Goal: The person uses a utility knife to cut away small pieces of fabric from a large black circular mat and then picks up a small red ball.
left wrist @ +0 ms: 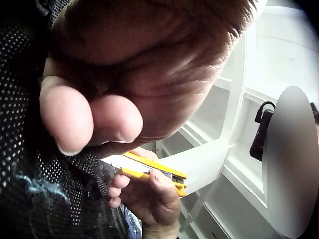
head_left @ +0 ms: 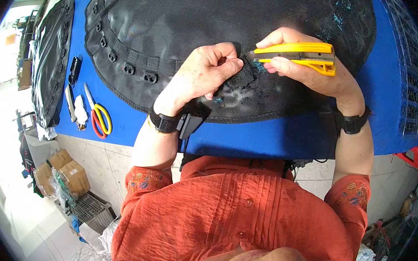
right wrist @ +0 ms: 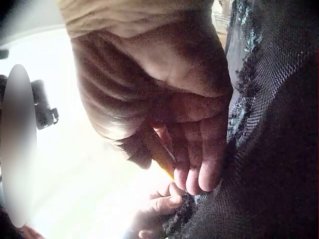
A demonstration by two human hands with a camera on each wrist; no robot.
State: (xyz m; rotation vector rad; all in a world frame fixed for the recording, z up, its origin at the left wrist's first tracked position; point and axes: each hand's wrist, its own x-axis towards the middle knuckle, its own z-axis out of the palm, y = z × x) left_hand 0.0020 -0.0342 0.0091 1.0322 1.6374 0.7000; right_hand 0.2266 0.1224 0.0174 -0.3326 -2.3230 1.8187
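Observation:
Black mesh fabric with a webbing edge and plastic buckles lies spread under both hands. My left hand pinches a frayed dark tuft of it between thumb and forefinger. My right hand holds a yellow utility knife, its blade end pointing left, close to the left fingertips. Its handle also shows behind the left fingers in the left wrist view. Blue-green thread bits cling to the mesh near the left fingers. In the right wrist view, the palm and fingers hide most of the knife.
Scissors with red and yellow handles lie on the blue table at left, near a small black object and a white item. Another black mesh piece lies at far left. Cardboard boxes stand on the floor.

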